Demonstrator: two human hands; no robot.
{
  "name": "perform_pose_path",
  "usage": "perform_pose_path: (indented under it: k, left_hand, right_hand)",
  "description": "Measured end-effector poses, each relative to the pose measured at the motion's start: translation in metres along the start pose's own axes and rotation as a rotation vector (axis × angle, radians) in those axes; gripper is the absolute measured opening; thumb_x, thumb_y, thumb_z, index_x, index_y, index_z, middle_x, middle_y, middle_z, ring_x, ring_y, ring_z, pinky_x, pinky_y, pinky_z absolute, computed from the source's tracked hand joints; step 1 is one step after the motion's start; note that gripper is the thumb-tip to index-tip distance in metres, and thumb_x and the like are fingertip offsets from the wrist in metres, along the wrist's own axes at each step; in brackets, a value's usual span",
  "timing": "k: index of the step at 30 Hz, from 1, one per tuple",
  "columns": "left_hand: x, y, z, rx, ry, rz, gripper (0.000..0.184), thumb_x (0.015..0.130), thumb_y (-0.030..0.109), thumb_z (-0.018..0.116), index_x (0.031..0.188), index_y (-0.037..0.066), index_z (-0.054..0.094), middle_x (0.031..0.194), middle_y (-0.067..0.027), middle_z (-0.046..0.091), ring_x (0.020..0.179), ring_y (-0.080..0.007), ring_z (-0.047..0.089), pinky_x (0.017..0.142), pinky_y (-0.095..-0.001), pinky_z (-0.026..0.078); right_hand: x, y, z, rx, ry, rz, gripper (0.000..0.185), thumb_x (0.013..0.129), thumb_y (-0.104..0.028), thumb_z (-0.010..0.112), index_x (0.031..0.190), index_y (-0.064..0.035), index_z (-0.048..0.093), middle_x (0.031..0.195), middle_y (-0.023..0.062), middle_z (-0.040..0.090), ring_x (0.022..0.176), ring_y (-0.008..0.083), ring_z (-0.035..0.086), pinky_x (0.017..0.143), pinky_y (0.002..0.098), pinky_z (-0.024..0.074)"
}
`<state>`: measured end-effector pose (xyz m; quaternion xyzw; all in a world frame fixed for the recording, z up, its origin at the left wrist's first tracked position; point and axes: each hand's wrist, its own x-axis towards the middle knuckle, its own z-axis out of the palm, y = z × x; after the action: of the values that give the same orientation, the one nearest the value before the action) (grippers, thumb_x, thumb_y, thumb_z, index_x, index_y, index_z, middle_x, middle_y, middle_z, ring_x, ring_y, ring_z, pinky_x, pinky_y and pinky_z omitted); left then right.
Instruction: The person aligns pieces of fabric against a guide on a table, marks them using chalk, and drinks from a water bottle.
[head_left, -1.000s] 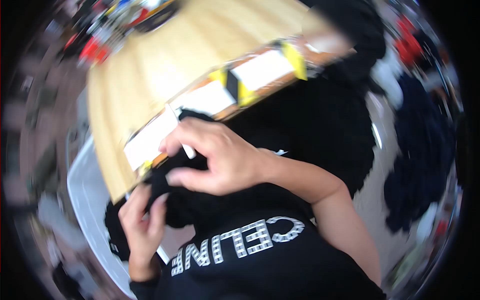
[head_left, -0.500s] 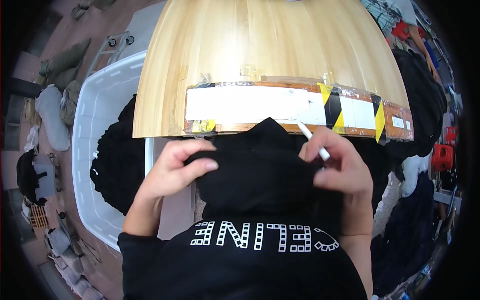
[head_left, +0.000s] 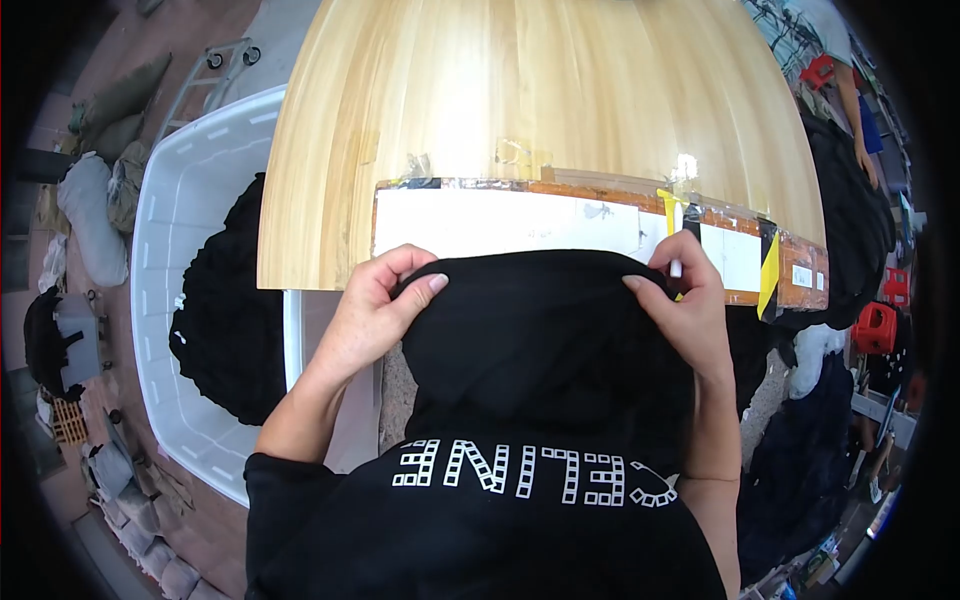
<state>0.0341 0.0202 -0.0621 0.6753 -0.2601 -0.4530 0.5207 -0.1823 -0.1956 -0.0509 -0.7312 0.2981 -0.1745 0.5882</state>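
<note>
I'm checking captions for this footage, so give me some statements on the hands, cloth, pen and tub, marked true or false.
1. The left hand pinches the black cloth. True.
2. The right hand is well away from the cloth. False: it pinches the cloth's edge.
3. The white pen is at the right hand. True.
4. The white tub stands right of the table. False: it stands left.
5. Dark fabric lies in the tub. True.

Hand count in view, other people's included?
3. The left hand and right hand pinch opposite ends of the black cloth's top edge; a co-worker's hand is beyond the table's right edge. Others may be hidden.
</note>
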Motion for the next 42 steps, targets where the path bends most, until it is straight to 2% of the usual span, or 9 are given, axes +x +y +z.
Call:
perform_pose_path:
  k: [3,8,12,16,19,26,31,33,42]
  left_hand:
    - [0.004,-0.01,-0.001,0.061,0.027,0.017,0.006,0.088,0.005,0.058,0.092,0.001,0.058,0.08,0.0041,0.058,0.074,-0.0023,0.051,0.068,-0.0169,0.043]
    - [0.008,-0.012,0.0,0.07,0.022,0.037,0.006,0.086,0.005,0.06,0.09,0.0,0.058,0.077,0.0043,0.056,0.072,-0.0023,0.049,0.065,-0.0176,0.042]
    - [0.012,-0.011,-0.003,0.052,0.104,0.019,0.005,0.086,0.003,0.059,0.091,0.0,0.058,0.077,0.0042,0.056,0.073,-0.0026,0.049,0.066,-0.0173,0.042]
    - [0.009,-0.014,-0.004,0.055,0.104,0.013,0.007,0.086,0.003,0.06,0.091,0.0,0.058,0.076,0.0041,0.055,0.071,-0.0019,0.048,0.065,-0.0164,0.041]
    - [0.011,-0.02,0.0,0.137,0.092,0.016,0.008,0.083,0.005,0.063,0.086,0.0,0.058,0.073,0.0027,0.056,0.068,-0.0032,0.048,0.062,-0.0189,0.041]
    - [0.04,-0.011,-0.007,0.394,0.268,0.12,0.009,0.087,0.007,0.058,0.085,-0.002,0.056,0.072,0.0041,0.053,0.068,-0.0036,0.047,0.063,-0.0198,0.041]
    - [0.045,-0.012,-0.003,0.62,0.321,0.135,0.014,0.086,0.01,0.058,0.083,-0.004,0.057,0.062,-0.0054,0.054,0.061,-0.0082,0.048,0.057,-0.0249,0.042]
    - [0.047,-0.014,-0.003,0.72,0.361,0.216,0.015,0.08,0.015,0.061,0.081,0.0,0.06,0.06,-0.0179,0.058,0.056,-0.0326,0.059,0.055,-0.0373,0.046]
    - [0.045,-0.012,-0.002,0.825,0.39,0.218,0.015,0.079,0.015,0.062,0.079,0.0,0.06,0.061,-0.0193,0.059,0.059,-0.0356,0.06,0.057,-0.0402,0.048]
  right_hand:
    - [0.001,0.003,0.0,-0.447,-0.041,-0.062,0.023,0.072,0.002,0.066,0.086,-0.0057,0.049,0.081,-0.0028,0.046,0.074,0.0055,0.042,0.061,0.0203,0.0362]
    - [0.007,0.002,-0.008,0.602,-0.115,0.241,0.02,0.075,0.003,0.064,0.088,-0.0069,0.053,0.09,0.0013,0.054,0.083,0.008,0.051,0.073,0.0184,0.041]
    - [0.011,-0.004,-0.007,0.615,-0.206,0.355,0.017,0.076,0.003,0.063,0.085,-0.0072,0.053,0.088,0.0,0.054,0.082,0.0077,0.051,0.075,0.0196,0.0419]
    - [0.007,-0.002,-0.008,0.267,-0.025,0.163,0.013,0.078,0.0,0.064,0.081,-0.0063,0.052,0.078,-0.0017,0.05,0.074,0.0053,0.048,0.065,0.0175,0.0394]
    - [0.003,0.0,-0.009,-0.351,0.022,0.056,0.017,0.078,-0.001,0.064,0.073,-0.0027,0.047,0.067,-0.0005,0.044,0.063,0.0061,0.04,0.055,0.0207,0.0338]
    - [0.041,0.03,0.001,-0.287,0.209,-0.164,0.012,0.081,-0.001,0.061,0.079,-0.0021,0.048,0.068,-0.0006,0.046,0.06,0.0069,0.039,0.055,0.0211,0.0345]
    - [0.048,0.041,0.005,-0.441,0.192,-0.217,0.012,0.081,-0.002,0.061,0.08,-0.0017,0.049,0.067,0.0055,0.053,0.057,0.0134,0.047,0.055,0.0257,0.0402]
    - [0.049,0.039,0.004,-0.49,0.189,-0.201,0.013,0.081,-0.003,0.061,0.08,-0.0015,0.049,0.067,0.0086,0.055,0.059,0.016,0.051,0.056,0.0274,0.0421]
    - [0.048,0.043,0.004,-0.437,0.211,-0.233,0.012,0.081,-0.004,0.062,0.08,-0.0015,0.051,0.067,0.0089,0.054,0.057,0.017,0.053,0.055,0.0277,0.0427]
